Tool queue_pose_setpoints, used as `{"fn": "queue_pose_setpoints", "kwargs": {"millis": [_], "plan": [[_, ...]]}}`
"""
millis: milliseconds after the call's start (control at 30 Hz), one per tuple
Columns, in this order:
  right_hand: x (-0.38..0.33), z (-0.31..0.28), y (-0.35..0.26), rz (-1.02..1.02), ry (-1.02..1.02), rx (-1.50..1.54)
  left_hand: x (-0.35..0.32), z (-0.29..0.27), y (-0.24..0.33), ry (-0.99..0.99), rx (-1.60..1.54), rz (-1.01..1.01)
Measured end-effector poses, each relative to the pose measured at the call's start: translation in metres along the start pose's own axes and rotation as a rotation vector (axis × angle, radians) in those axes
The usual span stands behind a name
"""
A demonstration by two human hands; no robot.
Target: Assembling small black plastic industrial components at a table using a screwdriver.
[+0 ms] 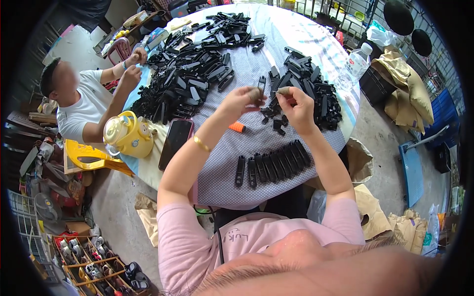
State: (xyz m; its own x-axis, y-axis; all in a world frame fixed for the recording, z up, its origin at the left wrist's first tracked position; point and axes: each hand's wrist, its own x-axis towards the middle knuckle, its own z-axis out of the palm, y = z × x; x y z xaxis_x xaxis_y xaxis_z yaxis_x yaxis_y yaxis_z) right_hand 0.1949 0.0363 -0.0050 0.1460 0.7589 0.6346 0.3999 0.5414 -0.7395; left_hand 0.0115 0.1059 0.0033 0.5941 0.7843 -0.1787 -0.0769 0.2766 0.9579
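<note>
Black plastic covers much of a round counter (222, 163) spread with a checked cloth, where a person in a pink shirt works with both hands raised above the near edge; the left hand (245, 100) pinches a small black plastic piece (261, 85) upright between thumb and fingertips, held clear of the cloth, seemingly so the other hand can get at it; the right hand (295, 103) is closed in a pinch on a smaller dark part (283, 91), its tip turned toward the left hand's piece, the two just beside each other though whether they touch cannot be told; below the hands a neat row of black pieces (272, 165) lies side by side near the counter's edge, apparently set apart from the loose heap (308, 89) just beyond the right hand; a small orange cylinder (237, 127) rests on the cloth under the left wrist, and a dark phone (175, 141) lies flat to the left beside a yellow kettle (127, 134); across the counter a second person in a white shirt (81, 106) handles parts at a larger black pile (185, 81); a clear water bottle (357, 60) stands at the far right rim.
</note>
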Motion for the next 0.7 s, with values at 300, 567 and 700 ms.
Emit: {"fn": "queue_pose_setpoints", "kwargs": {"millis": [300, 567, 700], "plan": [[-0.001, 0.003, -0.012, -0.438, -0.032, -0.166, -0.052, 0.027, -0.017, -0.083, -0.097, 0.047], [-0.004, 0.004, -0.018, -0.615, -0.113, -0.348, -0.058, 0.036, -0.016, 0.013, 0.029, 0.096], [-0.003, 0.004, -0.032, -0.542, -0.198, -0.403, -0.060, 0.033, -0.016, 0.030, 0.070, 0.150]]}}
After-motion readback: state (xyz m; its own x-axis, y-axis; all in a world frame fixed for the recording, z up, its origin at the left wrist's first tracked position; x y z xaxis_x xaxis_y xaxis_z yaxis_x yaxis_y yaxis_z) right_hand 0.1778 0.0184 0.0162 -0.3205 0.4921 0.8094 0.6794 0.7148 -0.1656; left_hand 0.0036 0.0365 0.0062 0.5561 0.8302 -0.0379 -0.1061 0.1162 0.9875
